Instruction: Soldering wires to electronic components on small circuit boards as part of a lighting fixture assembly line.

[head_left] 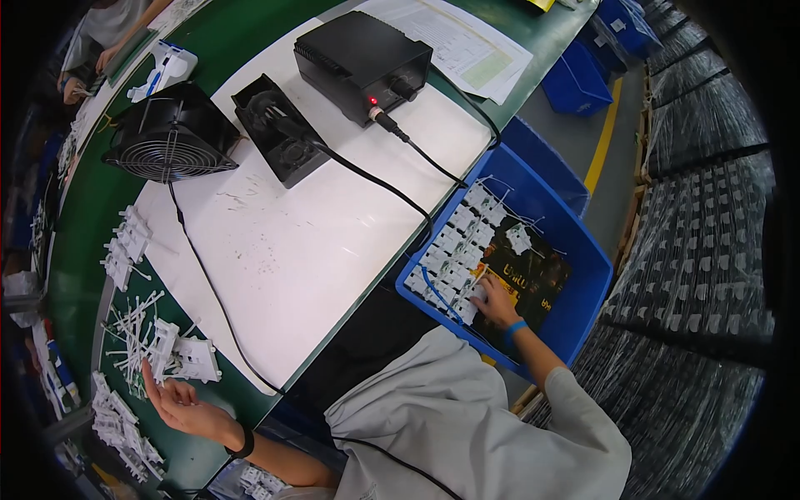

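My right hand [497, 302] reaches into a blue bin [593, 265] on the right, fingers bent round a white plastic part [467, 310] at the near end of the rows. Several similar white parts [450, 242] stand in rows along the bin's left side, and one lies apart on a black printed sheet [533, 287]. At the lower left, my left hand [190, 410] hovers palm up with the index finger stretched and the others loosely bent. Just beyond it lie white plastic housings [196, 358] and a heap of thin white sticks [129, 333].
A soldering station [362, 62], an iron in a black holder [283, 137] and a black fan [171, 133] stand on the white board [292, 250]. Cables cross the board. Papers [467, 50] lie at the back. Wrapped stacks [700, 225] stand at right; another person's hand [107, 58] shows far left.
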The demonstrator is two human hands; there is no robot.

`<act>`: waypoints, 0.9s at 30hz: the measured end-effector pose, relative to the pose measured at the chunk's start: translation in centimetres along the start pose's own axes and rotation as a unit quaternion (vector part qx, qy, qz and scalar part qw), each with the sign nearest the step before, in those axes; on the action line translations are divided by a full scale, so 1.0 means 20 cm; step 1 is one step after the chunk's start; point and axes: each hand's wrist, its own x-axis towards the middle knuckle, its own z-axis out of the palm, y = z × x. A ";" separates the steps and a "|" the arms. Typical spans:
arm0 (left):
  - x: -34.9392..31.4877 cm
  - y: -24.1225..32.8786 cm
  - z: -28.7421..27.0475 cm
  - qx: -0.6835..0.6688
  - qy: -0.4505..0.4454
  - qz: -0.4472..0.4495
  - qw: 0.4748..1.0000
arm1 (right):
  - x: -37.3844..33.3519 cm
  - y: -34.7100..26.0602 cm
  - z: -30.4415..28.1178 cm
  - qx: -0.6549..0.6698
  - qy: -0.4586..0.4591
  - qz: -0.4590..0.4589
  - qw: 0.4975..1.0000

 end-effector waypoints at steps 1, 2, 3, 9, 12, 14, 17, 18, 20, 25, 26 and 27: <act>0.00 0.00 0.00 -0.002 0.004 -0.002 1.000 | 0.00 0.02 0.00 -0.001 0.000 0.001 1.000; 0.00 0.00 0.00 -0.002 0.003 -0.002 1.000 | 0.01 0.04 -0.01 0.002 0.026 0.036 0.999; 0.00 0.00 0.00 -0.004 0.005 -0.004 1.000 | 0.02 0.06 -0.02 0.005 0.052 0.071 0.996; 0.00 0.00 0.00 0.000 -0.001 -0.004 1.000 | 0.26 0.29 -0.05 -0.190 0.234 0.156 0.941; 0.01 -0.01 0.00 -0.001 -0.009 -0.006 1.000 | 0.36 0.45 -0.08 -0.202 0.223 0.202 0.932; 0.01 -0.01 0.00 -0.004 -0.008 -0.006 1.000 | 0.39 0.51 -0.08 -0.201 0.173 0.255 0.930; 0.00 -0.02 0.00 0.004 0.007 -0.003 1.000 | 0.40 0.49 -0.15 -0.179 0.074 0.299 0.934; 0.00 -0.02 -0.01 0.003 0.005 0.000 1.000 | 0.36 0.51 -0.13 -0.185 0.111 0.269 0.939; 0.00 -0.02 -0.01 0.001 0.002 0.002 1.000 | 0.26 0.51 -0.14 -0.195 0.059 0.277 0.939; -0.01 0.00 0.00 0.006 0.037 -0.005 0.999 | 0.02 0.53 -0.13 -0.177 0.048 0.253 0.950; -0.01 0.01 0.01 0.005 0.035 -0.007 0.999 | -0.01 0.54 -0.12 -0.179 0.048 0.254 0.949; -0.01 0.01 0.01 0.011 0.027 0.001 1.000 | -0.04 0.54 -0.11 -0.178 0.072 0.230 0.954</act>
